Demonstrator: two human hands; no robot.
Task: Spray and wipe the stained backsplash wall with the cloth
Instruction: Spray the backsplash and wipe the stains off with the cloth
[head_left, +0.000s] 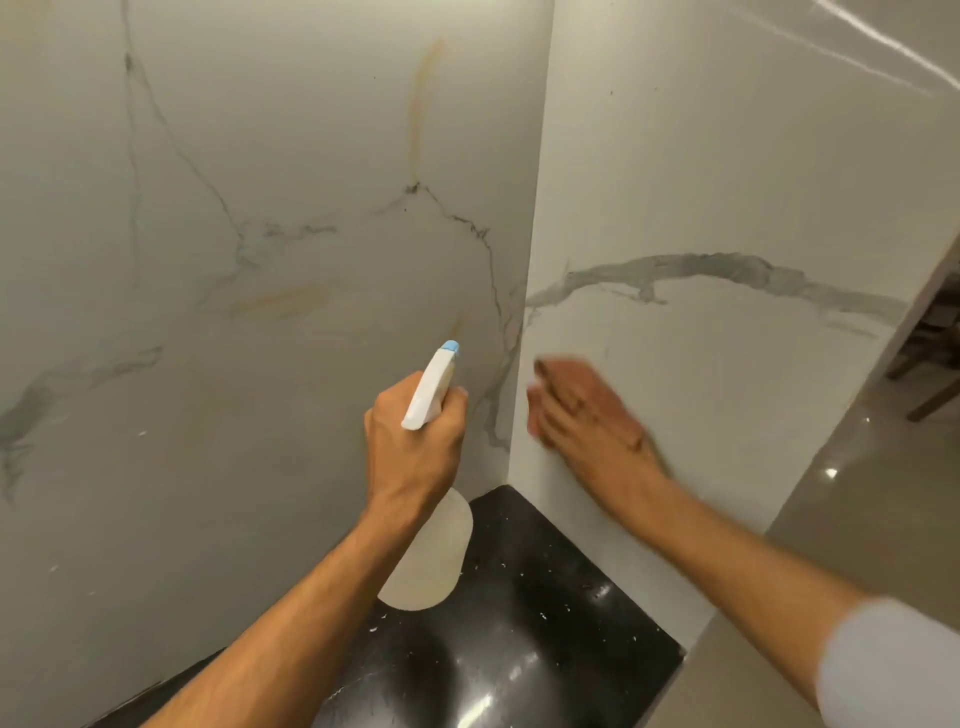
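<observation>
Spray bottle aimed at a stained marble wall

The left hand (413, 447) grips the spray bottle (431, 387), its nozzle toward the orange stains (423, 98) above it. The blurred right hand (584, 405) lies flat, fingers together, against the side wall (727, 182); no cloth shows.

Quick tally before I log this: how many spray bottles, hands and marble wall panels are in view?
Spray bottles: 1, the white spray bottle in the left hand.
Hands: 2, with the right hand flat on the wall.
Marble wall panels: 2, left panel, right panel.
Total: 5.
</observation>
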